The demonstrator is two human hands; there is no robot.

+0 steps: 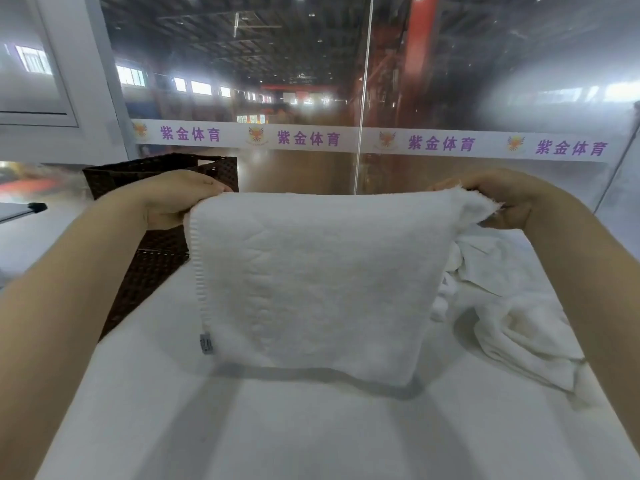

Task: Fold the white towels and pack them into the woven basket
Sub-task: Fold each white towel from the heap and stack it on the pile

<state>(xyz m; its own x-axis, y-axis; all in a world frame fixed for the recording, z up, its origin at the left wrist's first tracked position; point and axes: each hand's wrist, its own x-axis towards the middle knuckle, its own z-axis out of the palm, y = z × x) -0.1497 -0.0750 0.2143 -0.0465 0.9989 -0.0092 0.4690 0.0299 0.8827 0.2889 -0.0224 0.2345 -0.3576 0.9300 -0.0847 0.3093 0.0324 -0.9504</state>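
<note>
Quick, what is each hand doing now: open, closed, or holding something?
Left hand: closed, pinching the top left corner of the white towel.
Right hand: closed, pinching the towel's top right corner.

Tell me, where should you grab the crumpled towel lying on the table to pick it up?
Probably at the loose corner nearest the person on the crumpled towel, coming from above with the right hand. That corner lies flat and free at the heap's edge, so lifting there should let the bunched folds fall open. Both hands are busy now, pinching the hanging towel by its top corners.
</note>
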